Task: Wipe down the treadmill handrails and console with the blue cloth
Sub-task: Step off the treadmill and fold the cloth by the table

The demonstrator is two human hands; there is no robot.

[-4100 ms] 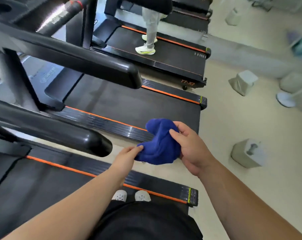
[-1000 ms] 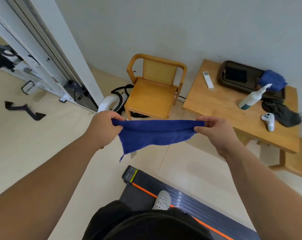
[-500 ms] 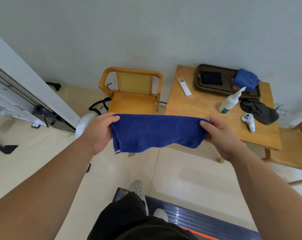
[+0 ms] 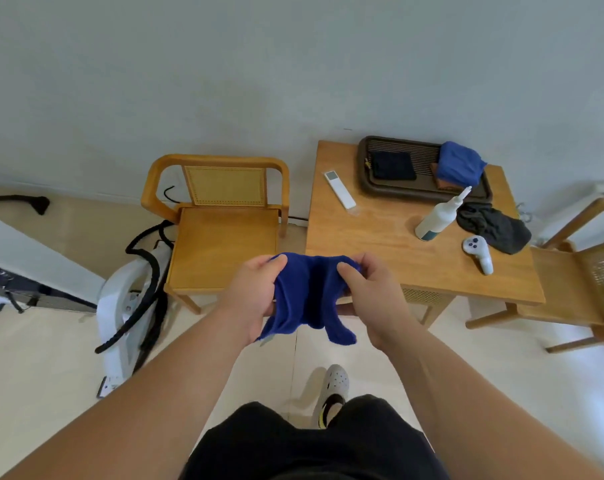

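Both hands are closed on the blue cloth [image 4: 307, 296] at the centre of the frame: the left hand [image 4: 255, 292] pinches its left side, the right hand [image 4: 366, 296] grips its right side, and the 2 are drawn close together so the cloth bunches and sags between them, with 2 ends hanging below.

No treadmill handrail or console shows anywhere in this view, so nothing here tells whether any wiping is done. Judging by the scene, the person faces away from the machine toward a bench, gathering or folding the cloth; either the wiping lies ahead or the cloth is about to be put down, and I cannot tell which.

The wooden bench [image 4: 380, 237] sits at centre right against a pale wall. On it are a dark tray [image 4: 366, 181] holding a black square item and a second blue cloth [image 4: 461, 164], a white remote [image 4: 340, 189], a white spray bottle [image 4: 435, 220], a crumpled dark cloth [image 4: 494, 228] and a white handheld controller [image 4: 479, 252]. A wooden chair [image 4: 221, 233] stands to the left of the bench, and another is partly visible at the right edge. The floor is pale tile, with a white device and black cords at left. 1 shoe shows at bottom centre.
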